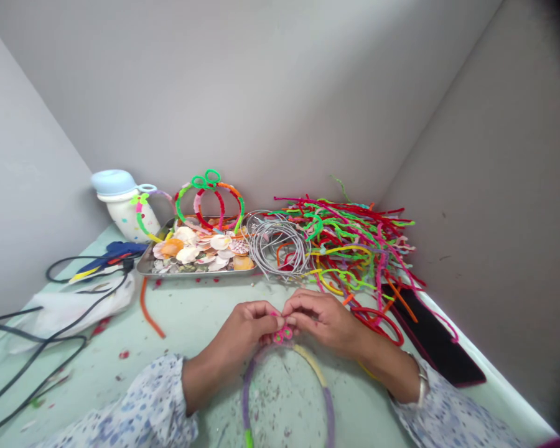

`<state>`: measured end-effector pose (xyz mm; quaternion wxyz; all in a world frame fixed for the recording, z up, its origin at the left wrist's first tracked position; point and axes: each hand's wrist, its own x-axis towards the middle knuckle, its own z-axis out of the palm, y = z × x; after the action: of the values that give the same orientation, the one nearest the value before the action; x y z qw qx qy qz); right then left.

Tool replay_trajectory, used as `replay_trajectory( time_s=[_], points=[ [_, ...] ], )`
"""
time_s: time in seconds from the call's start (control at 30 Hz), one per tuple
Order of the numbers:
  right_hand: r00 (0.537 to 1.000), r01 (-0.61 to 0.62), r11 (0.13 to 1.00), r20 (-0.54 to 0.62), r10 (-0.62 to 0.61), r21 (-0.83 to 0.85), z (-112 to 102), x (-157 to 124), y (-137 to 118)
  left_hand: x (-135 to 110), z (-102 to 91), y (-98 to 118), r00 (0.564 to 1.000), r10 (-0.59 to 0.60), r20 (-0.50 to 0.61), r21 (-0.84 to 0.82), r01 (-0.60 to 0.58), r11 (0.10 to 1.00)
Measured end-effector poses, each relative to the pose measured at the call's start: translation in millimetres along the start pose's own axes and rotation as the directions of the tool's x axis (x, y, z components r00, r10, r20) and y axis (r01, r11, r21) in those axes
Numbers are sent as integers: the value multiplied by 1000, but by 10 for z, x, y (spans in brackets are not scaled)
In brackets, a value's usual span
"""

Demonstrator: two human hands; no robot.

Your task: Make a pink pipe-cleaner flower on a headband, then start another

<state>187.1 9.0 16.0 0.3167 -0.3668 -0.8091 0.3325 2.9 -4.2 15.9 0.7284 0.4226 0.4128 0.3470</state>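
Pipe-cleaner-wrapped headband (247, 386) arcs at six o'clock, its crown between left hand (245, 326) and right hand (324, 317), both pinched shut on a pink pipe-cleaner loop (283, 335), seemingly twisting it on; tightening calls for small, firm turns; spare pipe cleaners (354, 239) lie at one o'clock

Headband (328, 407) before tray (144, 269); jug (121, 208) left, wire coil (280, 246), pipe cleaners (354, 242) right of tray.

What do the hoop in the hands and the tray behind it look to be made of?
Hoop: a fuzzy, matte wrap in purple, yellow and green bands, likely chenille stems. The core is hidden.
Tray: a shiny grey rim with reflections, likely metal, perhaps steel.
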Motion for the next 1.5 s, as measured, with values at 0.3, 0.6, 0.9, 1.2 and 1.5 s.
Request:
replay_trajectory(
  time_s=[0.3, 0.6, 0.9, 1.2, 1.5],
  points=[
    [999, 10, 999, -39, -11, -36, 39, -16, -13, -1, 6, 2, 999, 3, -45, 5, -2, 1000],
    [997, 28, 998, -65, -31, -48, 59, -27, -22, 8, -55, -75, 997, 65, -31, 104, -62, 993],
    [995, 40, 998, -93, -45, -52, 77, -26, -29, 8, -55, -95, 994, 95, -47, 124, -89, 988],
    [959, -257, 778, 54, 277, 573, 74, -18, 32, 38, -38, -39, 985, 170, -35, 209, -159, 965],
    [940, -316, 819, 38, 340, 480, 113, 1, -11, 45, 25, -65, 992, 109, -71, 185, -94, 978]
  ],
)
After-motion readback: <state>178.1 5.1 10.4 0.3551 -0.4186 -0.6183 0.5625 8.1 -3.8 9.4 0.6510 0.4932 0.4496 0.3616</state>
